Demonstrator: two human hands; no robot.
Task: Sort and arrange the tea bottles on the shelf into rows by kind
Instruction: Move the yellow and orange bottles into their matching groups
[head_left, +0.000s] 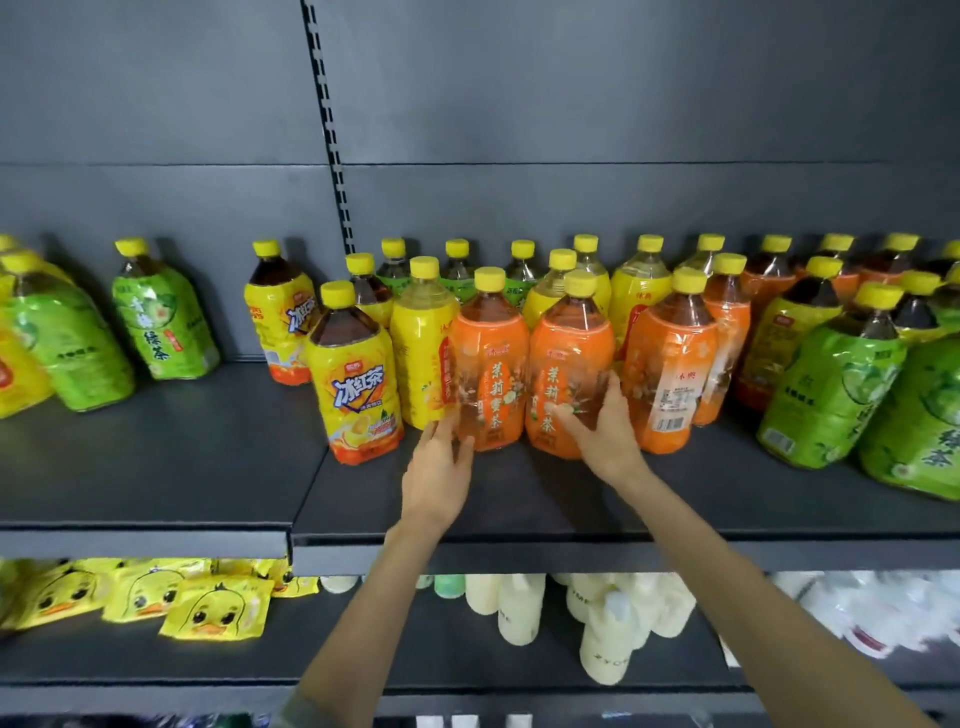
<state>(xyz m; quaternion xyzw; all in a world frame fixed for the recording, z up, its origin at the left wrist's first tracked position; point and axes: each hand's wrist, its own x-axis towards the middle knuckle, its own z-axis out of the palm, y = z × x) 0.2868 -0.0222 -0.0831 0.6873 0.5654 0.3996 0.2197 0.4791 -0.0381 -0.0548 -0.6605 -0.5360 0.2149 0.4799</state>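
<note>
Two orange-labelled tea bottles stand side by side at the shelf's middle front. My left hand (439, 467) wraps the base of the left orange bottle (488, 358). My right hand (605, 426) grips the lower part of the right orange bottle (569, 353). A third orange bottle (670, 364) stands just to their right. To the left is a yellow iced-tea bottle (356, 374), with another yellow bottle (423, 358) behind it. Green tea bottles (831, 384) crowd the right end, and more stand at the far left (161, 312).
The dark shelf board (156, 467) has bare room between the left green bottles and the middle group. Behind the front bottles stand more mixed rows. Below, yellow duck packets (215, 610) and pale bottles (519, 608) fill the lower shelf.
</note>
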